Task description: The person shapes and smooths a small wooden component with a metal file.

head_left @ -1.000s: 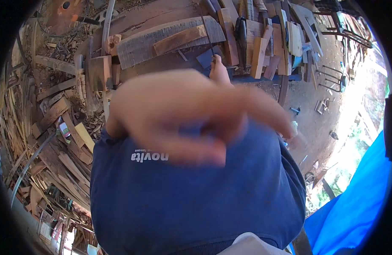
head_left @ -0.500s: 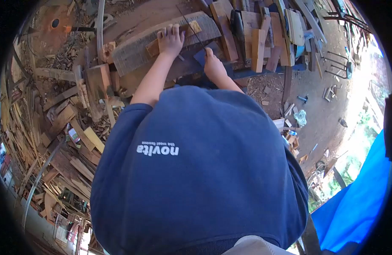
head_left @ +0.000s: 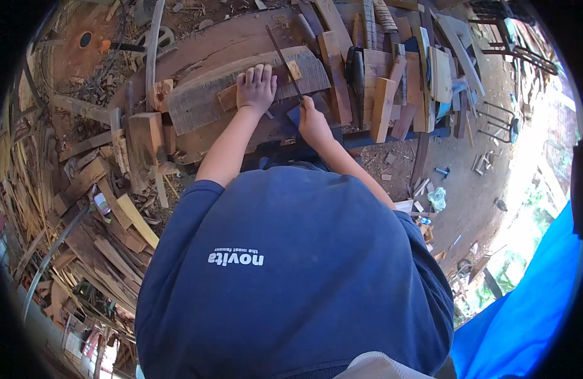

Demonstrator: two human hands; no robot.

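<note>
My left hand [head_left: 257,87] presses down on a short light-brown wooden piece [head_left: 228,98], its fingers bent over the wood. That piece lies across a wide, grey, weathered board [head_left: 197,104]. My right hand [head_left: 315,120] is closed round the near end of a long, thin, dark tool [head_left: 283,58], which may be a file or a saw blade. The tool slants up and left across the wooden piece, near its right end. A dark blue flat thing beside my right hand is partly hidden.
Upright wooden offcuts [head_left: 383,108] crowd the bench to the right. A square-ended block [head_left: 146,136] stands at the left. Scrap wood [head_left: 83,183] is heaped at far left. A blue sheet [head_left: 525,303] hangs at lower right.
The view has shifted, so the bench and torso appear lower in the frame. My right hand has drawn slightly nearer to my body with the tool; my left hand stays on the wooden piece.
</note>
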